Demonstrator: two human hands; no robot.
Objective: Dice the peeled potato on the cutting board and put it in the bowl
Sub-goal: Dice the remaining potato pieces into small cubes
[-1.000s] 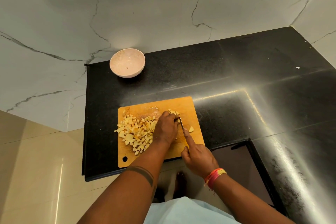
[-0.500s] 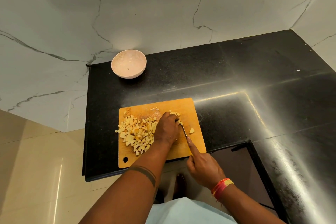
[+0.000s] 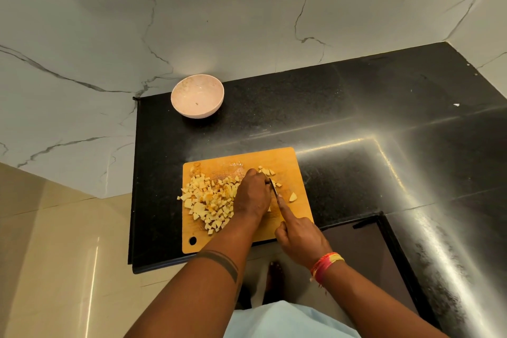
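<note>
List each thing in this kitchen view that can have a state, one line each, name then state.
Bowl: upright, no potato inside.
Cutting board: flat on the counter, partly covered.
Diced potato: piled on the board's left.
Loose wedge: lies apart, right of the blade.
Knife: blade down on the board.
Left hand: over the potato.
Right hand: grips the knife.

The left hand [image 3: 253, 196] is held palm down, fingers curled under – forearm stretched forward. The right hand [image 3: 297, 236] is closed round a knife handle, index finger extended along it.
</note>
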